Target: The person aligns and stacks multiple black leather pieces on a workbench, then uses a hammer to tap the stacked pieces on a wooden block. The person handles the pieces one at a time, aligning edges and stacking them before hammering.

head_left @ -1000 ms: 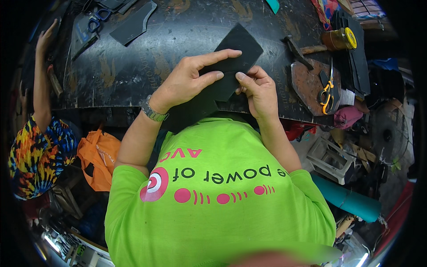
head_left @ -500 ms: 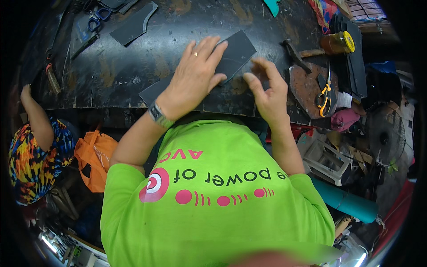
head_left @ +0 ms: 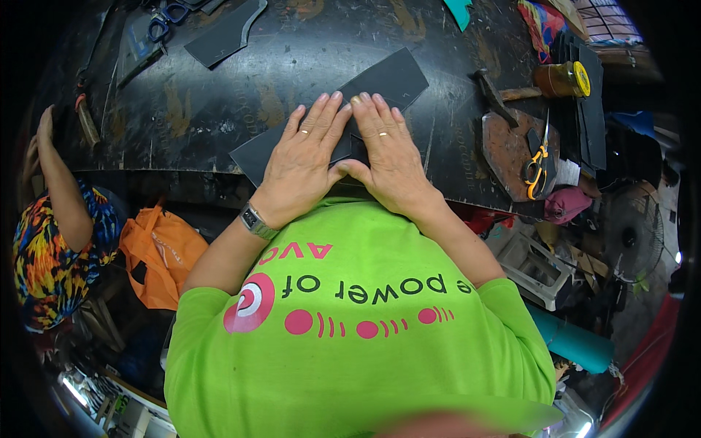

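Note:
A long black sheet (head_left: pixel 391 78) of flat material lies slanted on the dark worktable (head_left: pixel 307 51), near its front edge. My left hand (head_left: pixel 303 157) lies flat on the sheet's lower left part, fingers spread and pointing away from me. Right beside it, my right hand (head_left: pixel 387 157) presses flat on the middle of the sheet. The thumbs of both hands nearly touch. A wristwatch (head_left: pixel 254 220) sits on my left wrist. Neither hand grips anything.
A hammer (head_left: pixel 493 91), a yellow-lidded tin (head_left: pixel 562 79) and orange-handled scissors (head_left: pixel 539 157) lie at the right. Another black cut piece (head_left: pixel 226 33) and blue-handled scissors (head_left: pixel 164 14) lie far left. A person in a colourful shirt (head_left: pixel 51 241) is at the left, beside an orange bag (head_left: pixel 157 255).
The black sheet has been laid out flat and longer on the table. Both my hands have come together and now press flat on it. The person at the left has raised an arm.

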`<state>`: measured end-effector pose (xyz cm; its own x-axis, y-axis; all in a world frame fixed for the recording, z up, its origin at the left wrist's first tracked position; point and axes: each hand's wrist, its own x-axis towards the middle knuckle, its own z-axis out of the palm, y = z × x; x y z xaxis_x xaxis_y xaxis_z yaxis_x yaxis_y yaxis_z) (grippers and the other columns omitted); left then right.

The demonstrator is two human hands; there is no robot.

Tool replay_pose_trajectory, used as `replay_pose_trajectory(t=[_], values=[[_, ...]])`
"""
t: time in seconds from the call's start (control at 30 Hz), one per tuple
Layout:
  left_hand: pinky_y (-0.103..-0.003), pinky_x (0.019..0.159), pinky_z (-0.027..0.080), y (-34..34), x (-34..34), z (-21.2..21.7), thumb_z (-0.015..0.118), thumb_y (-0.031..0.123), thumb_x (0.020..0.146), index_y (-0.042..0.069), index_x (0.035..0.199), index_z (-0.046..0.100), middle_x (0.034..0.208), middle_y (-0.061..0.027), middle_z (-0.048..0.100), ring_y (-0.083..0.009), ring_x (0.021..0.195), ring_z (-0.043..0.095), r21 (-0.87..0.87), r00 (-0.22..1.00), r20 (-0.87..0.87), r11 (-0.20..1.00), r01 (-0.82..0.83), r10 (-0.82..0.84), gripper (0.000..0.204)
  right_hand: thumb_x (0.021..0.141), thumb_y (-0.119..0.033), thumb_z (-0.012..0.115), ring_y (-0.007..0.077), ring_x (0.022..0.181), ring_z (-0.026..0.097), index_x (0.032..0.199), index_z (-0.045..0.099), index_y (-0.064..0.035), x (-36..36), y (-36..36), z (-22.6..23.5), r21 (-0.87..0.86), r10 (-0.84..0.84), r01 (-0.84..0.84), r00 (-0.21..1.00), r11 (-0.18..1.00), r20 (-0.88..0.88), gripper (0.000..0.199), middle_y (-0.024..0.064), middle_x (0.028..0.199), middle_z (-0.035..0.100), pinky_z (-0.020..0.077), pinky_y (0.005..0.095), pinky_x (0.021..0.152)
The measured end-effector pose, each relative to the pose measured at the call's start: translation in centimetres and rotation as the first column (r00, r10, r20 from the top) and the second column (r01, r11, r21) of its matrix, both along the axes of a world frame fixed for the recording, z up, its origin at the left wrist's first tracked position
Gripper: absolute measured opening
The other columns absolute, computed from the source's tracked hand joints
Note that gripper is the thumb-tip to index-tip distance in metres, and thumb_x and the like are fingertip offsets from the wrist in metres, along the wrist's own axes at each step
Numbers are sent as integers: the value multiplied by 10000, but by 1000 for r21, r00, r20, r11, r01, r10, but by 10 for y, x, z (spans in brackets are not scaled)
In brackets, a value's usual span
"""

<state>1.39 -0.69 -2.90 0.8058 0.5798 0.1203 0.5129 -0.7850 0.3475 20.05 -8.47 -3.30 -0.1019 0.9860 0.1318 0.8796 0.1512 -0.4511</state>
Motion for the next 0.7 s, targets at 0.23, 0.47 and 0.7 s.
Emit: replay_pose_trajectory(t=[0.23, 0.47, 0.7], values=[[-484, 1253, 188, -5, -28, 10, 666, 526, 897, 69, 1582, 344, 1657, -132, 309, -274, 1546, 264, -17, 998, -42, 999, -38, 37, 884, 923, -538, 648, 287, 1523, 317, 1609, 261, -71, 13, -9, 5, -48, -172, 180, 977, 983, 128, 915, 111, 1617, 389, 171, 625, 1216], [-519, 1256, 156, -12, -52, 13, 671, 542, 886, 118, 1598, 329, 1675, -118, 270, -287, 1558, 226, -18, 993, -121, 1000, -16, 14, 897, 920, -545, 652, 341, 1514, 320, 1611, 261, -84, 4, 1, 12, 24, -132, 131, 990, 991, 46, 918, 160, 1599, 401, 162, 640, 1211], [-531, 1254, 163, -12, -51, 9, 719, 518, 860, 130, 1601, 325, 1678, -111, 263, -374, 1550, 202, -1, 994, -105, 1000, -24, 23, 925, 980, -545, 556, 296, 1517, 325, 1608, 281, -114, -9, 24, 7, -7, 209, -209, 977, 978, 35, 810, 150, 1603, 400, 137, 605, 1236]])
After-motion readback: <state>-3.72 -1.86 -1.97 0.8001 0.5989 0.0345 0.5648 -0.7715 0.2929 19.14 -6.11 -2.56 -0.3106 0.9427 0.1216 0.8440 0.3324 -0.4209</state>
